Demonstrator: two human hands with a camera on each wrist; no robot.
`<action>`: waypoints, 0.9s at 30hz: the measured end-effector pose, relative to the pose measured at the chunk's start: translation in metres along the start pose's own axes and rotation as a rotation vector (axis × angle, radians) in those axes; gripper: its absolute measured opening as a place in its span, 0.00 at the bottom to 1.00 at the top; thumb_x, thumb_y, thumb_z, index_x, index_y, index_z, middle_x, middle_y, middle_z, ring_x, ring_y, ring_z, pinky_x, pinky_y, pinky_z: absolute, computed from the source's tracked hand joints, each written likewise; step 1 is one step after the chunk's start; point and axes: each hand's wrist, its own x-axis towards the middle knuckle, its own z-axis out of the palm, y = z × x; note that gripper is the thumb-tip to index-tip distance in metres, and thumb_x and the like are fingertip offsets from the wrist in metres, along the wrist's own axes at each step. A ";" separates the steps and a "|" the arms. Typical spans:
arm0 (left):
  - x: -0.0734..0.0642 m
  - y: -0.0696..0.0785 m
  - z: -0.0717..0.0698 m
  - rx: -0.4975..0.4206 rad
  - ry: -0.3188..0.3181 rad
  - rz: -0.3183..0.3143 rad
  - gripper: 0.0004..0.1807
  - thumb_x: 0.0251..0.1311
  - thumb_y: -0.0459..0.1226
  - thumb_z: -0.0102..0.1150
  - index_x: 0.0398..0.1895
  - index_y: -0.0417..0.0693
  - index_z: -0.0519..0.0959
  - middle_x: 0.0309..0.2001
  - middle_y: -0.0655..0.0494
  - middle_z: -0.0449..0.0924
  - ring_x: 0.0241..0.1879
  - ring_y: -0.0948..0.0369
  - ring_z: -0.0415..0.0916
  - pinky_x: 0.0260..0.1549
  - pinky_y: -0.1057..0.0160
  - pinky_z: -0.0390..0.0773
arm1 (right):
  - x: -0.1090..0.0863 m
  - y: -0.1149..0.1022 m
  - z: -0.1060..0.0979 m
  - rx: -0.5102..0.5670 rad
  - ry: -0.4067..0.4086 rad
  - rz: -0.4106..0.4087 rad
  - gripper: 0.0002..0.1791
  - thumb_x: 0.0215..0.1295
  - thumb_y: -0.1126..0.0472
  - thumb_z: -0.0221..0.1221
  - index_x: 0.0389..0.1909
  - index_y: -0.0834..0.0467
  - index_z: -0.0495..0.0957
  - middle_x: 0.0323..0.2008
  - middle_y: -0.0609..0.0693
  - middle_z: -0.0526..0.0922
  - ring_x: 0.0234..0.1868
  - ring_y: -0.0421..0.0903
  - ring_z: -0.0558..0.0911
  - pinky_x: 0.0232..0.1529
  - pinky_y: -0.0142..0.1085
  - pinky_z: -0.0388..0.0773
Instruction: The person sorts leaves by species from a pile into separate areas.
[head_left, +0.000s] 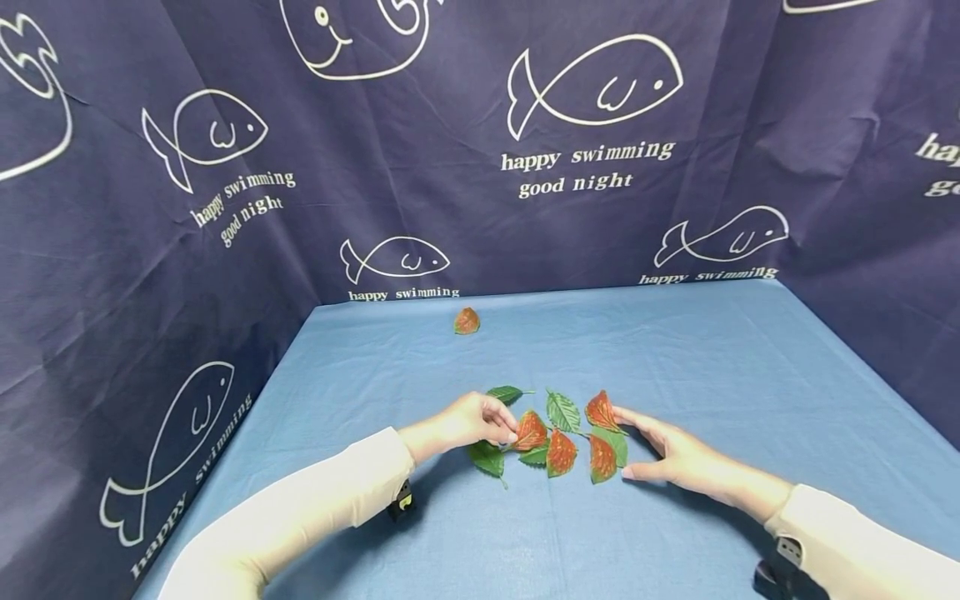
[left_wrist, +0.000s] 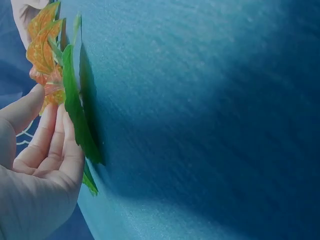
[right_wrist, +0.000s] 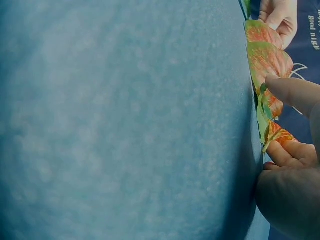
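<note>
A cluster of green leaves and red-orange leaves with green edges lies mid-table. My left hand (head_left: 480, 421) pinches a red leaf (head_left: 530, 431) at its left edge, between thumb and fingers; the same hand (left_wrist: 45, 150) shows close up in the left wrist view. Beneath its fingers is a green leaf (left_wrist: 75, 105). At the cluster's right side, my right hand (head_left: 675, 458) has thumb and fingers spread apart. Its fingertips touch the upper red leaf (head_left: 599, 410), and the thumb tip is beside a lower red leaf (head_left: 602, 459) that overlaps a green leaf (head_left: 619, 446).
A lone red leaf (head_left: 467, 321) lies near the back edge of the blue tablecloth (head_left: 675, 350). Between the hands are another red leaf (head_left: 561, 454) and a veined green leaf (head_left: 562, 412). Dark blue fish-print curtains (head_left: 465, 167) enclose the table's back and sides.
</note>
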 end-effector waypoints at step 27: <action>0.005 -0.002 0.003 0.046 0.005 0.023 0.05 0.55 0.30 0.67 0.31 0.35 0.84 0.25 0.45 0.84 0.23 0.66 0.77 0.27 0.68 0.81 | -0.003 -0.012 0.002 -0.104 0.023 0.075 0.48 0.54 0.56 0.70 0.74 0.59 0.56 0.74 0.64 0.53 0.74 0.65 0.46 0.56 0.07 0.48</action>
